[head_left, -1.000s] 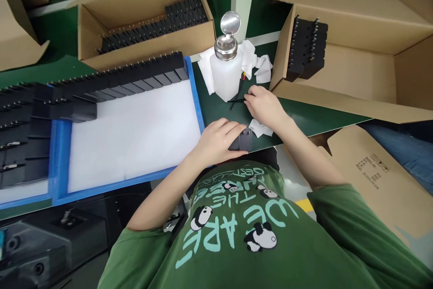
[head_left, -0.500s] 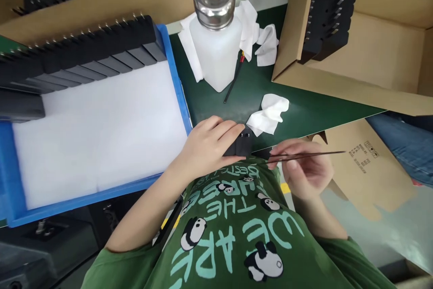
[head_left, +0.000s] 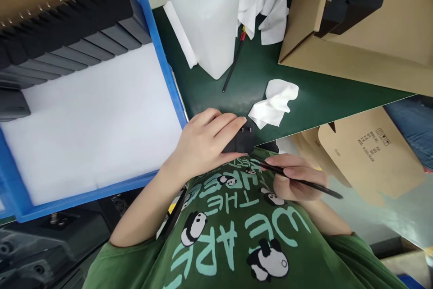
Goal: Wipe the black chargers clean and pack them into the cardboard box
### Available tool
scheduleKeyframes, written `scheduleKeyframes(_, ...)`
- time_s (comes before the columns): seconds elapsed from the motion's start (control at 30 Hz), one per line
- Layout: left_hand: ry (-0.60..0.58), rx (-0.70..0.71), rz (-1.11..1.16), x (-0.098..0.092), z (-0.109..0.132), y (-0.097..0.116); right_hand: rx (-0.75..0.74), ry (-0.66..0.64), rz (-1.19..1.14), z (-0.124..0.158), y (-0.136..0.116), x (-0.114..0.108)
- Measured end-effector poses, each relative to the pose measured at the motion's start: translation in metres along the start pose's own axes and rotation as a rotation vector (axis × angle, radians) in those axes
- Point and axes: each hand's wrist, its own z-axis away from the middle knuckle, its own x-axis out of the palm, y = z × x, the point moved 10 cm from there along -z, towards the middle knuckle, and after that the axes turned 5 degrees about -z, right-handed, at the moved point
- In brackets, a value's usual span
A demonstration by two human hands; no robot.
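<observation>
My left hand (head_left: 206, 140) is closed around a small black plug adapter (head_left: 241, 141) at the near edge of the green table (head_left: 314, 99), just above my green shirt. My right hand (head_left: 293, 177) pinches a thin black stick tool (head_left: 304, 181) that points left toward the adapter, its tip a short way from it. A crumpled white wipe (head_left: 275, 103) lies on the table just beyond the adapter.
A white dispenser bottle (head_left: 206, 14) stands at the back with white wipes (head_left: 260, 5) and a second thin stick (head_left: 233, 66) beside it. A blue tray (head_left: 169, 81) with white foam and a row of black adapters (head_left: 67, 36) fills the left. A cardboard box (head_left: 358, 45) holding black adapters sits right.
My right hand picked up the thin stick from beside the bottle and brought it down to my chest, near the adapter. The view has moved in closer. My left hand kept its grip.
</observation>
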Motion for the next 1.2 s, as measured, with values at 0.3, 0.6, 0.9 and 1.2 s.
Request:
scheduleKeyframes(0.3, -0.003, 0.003, -0.012, -0.001, 0.000, 0.001, -0.023, 0.039, 0.089, 0.003, -0.004, -0.004)
scheduleKeyframes(0.6, -0.002, -0.003, -0.019, 0.000, -0.001, 0.001, -0.044, 0.016, 0.071, 0.006, -0.001, -0.002)
scheduleKeyframes(0.9, -0.005, -0.004, -0.019, 0.000, 0.001, 0.001, -0.054, -0.036, 0.018, 0.015, 0.003, 0.001)
scheduleKeyframes(1.2, 0.006, -0.004, -0.016, 0.000, 0.000, 0.002, -0.104, 0.119, 0.053, 0.002, -0.003, -0.006)
